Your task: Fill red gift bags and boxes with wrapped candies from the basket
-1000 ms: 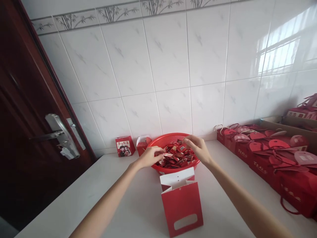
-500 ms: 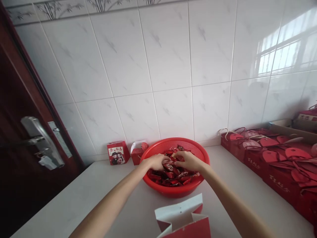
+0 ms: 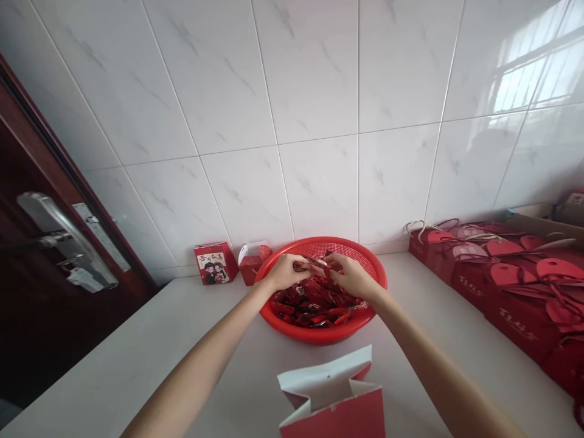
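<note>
A red plastic basket (image 3: 319, 336) with perforated sides holds a heap of small red-wrapped candies (image 3: 310, 304). Above the heap, my left hand (image 3: 288, 272) is closed on red-wrapped candies (image 3: 306, 265). Facing it, my right hand (image 3: 352, 277) pinches a red-wrapped candy with thumb and fingers, and the two hands nearly meet. How many pieces each hand has is hidden by the fingers. In front of the basket stands a red paper bag (image 3: 335, 417) with a white inside, its mouth open toward the basket.
A small red box with a printed couple (image 3: 215, 265) and another red box (image 3: 250, 267) stand by the tiled wall on the left. Several red gift bags with cord handles (image 3: 497, 286) line the right side. A dark door with a metal handle (image 3: 73, 243) is at far left.
Both hands have risen from the candy heap, now with red-wrapped candies between their fingers. The view has tilted slightly down.
</note>
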`<state>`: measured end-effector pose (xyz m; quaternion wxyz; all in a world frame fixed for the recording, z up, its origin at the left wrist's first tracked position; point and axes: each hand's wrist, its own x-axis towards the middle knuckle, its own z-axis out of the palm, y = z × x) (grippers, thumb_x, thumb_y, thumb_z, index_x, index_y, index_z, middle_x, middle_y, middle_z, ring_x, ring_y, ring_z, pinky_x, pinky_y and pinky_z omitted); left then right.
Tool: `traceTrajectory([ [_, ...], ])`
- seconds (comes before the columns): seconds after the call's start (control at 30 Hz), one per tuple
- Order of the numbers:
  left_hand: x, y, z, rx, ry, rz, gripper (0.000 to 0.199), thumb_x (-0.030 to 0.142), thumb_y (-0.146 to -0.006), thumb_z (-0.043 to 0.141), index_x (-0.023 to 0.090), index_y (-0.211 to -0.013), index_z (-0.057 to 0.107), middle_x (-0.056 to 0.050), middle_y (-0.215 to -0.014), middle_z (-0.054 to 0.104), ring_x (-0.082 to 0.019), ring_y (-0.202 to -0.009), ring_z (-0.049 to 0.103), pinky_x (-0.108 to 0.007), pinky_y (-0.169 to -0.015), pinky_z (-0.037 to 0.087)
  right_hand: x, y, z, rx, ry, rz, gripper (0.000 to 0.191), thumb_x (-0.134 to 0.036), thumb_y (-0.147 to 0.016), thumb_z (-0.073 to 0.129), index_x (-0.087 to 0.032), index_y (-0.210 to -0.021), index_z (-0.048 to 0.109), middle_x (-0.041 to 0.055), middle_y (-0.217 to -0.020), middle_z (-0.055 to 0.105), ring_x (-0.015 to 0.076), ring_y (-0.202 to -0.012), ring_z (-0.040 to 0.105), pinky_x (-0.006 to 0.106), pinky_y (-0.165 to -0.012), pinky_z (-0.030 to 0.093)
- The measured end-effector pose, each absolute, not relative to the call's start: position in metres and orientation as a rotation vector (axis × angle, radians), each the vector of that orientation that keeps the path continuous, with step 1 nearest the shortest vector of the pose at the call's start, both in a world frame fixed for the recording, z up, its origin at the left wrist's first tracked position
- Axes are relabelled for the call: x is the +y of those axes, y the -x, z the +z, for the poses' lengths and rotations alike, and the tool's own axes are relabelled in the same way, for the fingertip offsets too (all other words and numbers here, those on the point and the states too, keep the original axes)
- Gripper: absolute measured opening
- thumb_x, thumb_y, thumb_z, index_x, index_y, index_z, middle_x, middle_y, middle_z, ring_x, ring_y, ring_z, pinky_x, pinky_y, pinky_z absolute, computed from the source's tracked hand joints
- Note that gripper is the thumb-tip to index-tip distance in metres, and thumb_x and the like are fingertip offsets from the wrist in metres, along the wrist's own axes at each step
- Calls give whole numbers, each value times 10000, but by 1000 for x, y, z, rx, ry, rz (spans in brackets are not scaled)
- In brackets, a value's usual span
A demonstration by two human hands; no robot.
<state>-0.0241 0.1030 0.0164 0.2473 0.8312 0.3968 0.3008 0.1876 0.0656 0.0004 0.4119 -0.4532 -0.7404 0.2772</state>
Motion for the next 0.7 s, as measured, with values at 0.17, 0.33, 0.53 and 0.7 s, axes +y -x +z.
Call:
traceTrajectory([
  [0.17,104,25,17,1145,-2247,780,439,463,-769,657,217,-505,407,51,-500,412,-124,-504,405,-257,-537,290,66,-190,2,-1775,1078,690,130,-134,-725,415,-221,-736,511,6,-749,627,195,-736,594,321,-700,444],
  [0.33,102,26,20,1133,-2181,776,443,553,-777,653,221,-576,440,43,-558,429,-133,-538,401,-251,-540,286,67,-190,0,-1764,985,733,68,-264,-757,510,-219,-707,501,-2,-746,602,184,-733,565,312,-693,444],
  [0.53,103,25,18,1123,-2172,698,527,625,-735,679,240,-553,368,49,-536,349,-133,-515,351,-262,-507,244,68,-191,-1,-1725,1072,699,246,-315,-774,554,-227,-597,408,-29,-593,485,144,-592,443,287,-580,360],
  [0.7,107,25,14,1172,-2169,751,567,679,-786,594,234,-482,417,39,-480,376,-140,-502,393,-263,-508,297,65,-194,0,-1642,1089,671,224,-310,-789,541,-225,-619,421,-34,-575,465,140,-577,427,279,-554,339],
])
